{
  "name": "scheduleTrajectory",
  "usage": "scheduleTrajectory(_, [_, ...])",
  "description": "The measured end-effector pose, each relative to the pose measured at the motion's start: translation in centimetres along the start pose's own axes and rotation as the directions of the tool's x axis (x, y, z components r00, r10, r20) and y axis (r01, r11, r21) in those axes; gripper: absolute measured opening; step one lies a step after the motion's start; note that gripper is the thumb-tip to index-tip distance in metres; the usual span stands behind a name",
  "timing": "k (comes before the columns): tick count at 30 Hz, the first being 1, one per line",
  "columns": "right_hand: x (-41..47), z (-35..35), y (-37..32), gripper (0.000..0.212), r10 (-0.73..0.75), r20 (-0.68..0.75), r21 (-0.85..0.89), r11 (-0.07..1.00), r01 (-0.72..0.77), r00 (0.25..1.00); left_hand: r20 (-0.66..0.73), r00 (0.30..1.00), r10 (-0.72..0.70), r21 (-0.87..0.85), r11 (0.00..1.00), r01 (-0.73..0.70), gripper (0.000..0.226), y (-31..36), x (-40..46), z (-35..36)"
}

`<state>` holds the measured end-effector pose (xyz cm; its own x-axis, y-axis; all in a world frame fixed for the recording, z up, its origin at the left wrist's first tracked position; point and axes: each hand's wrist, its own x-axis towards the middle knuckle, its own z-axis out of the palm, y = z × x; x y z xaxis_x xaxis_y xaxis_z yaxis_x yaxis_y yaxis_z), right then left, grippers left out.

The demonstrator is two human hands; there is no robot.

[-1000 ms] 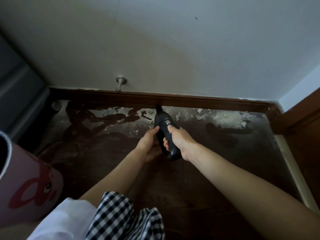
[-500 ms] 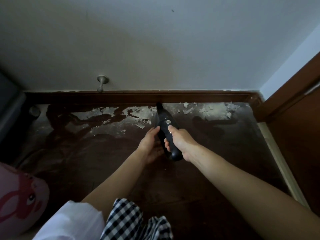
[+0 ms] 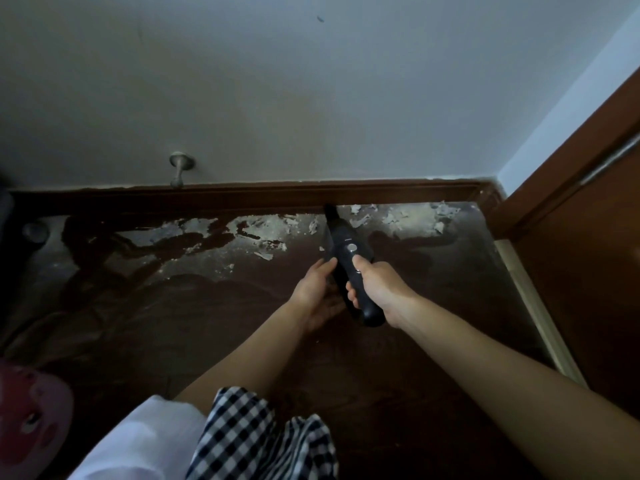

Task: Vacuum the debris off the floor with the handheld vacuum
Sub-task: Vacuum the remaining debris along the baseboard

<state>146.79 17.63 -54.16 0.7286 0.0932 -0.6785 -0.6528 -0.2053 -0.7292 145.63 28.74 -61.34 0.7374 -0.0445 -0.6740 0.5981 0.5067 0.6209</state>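
Dark brown floor (image 3: 214,334) fills the head view, and it meets a pale wall (image 3: 311,98) along a brown baseboard (image 3: 242,194). White debris (image 3: 398,220) lies in chips and dust on the floor just beside the baseboard, from the middle out to the corner by the door frame (image 3: 571,161). More thin dust spreads away from the baseboard, nearer the person.

The handheld vacuum (image 3: 349,258) is black and points at the baseboard. Its thin tip sits right at the foot of the baseboard, in among the chips. The right hand (image 3: 377,289) is wrapped around the handle, with the thumb on top close to the round button. The left hand (image 3: 317,289) is beside the vacuum body. Its fingertips touch the side and the palm cups below it, but I cannot tell if it really holds on.

A metal doorstop (image 3: 180,168) sticks out of the wall above the baseboard, far to the left of the vacuum. A pink bin (image 3: 33,407) is well away from the baseboard, at the near left.

What could go wrong? The tip may bump the baseboard and scrape it. Big flat chips may block the thin tip. A fast sweep could push chips away rather than suck them up. The thumb could slip onto the button and change the power. The dim light may hide fine dust, so some gets missed.
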Motion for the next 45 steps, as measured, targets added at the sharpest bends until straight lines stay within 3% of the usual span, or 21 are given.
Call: scheduleTrajectory(45, [1.3, -11.1, 1.1, 0.040, 0.033, -0.106, 0.202, 0.979, -0.011, 0.994, 0.072, 0.995, -0.066, 0.191, 0.980, 0.052, 0.053, -2.3, 3.6, 10.4])
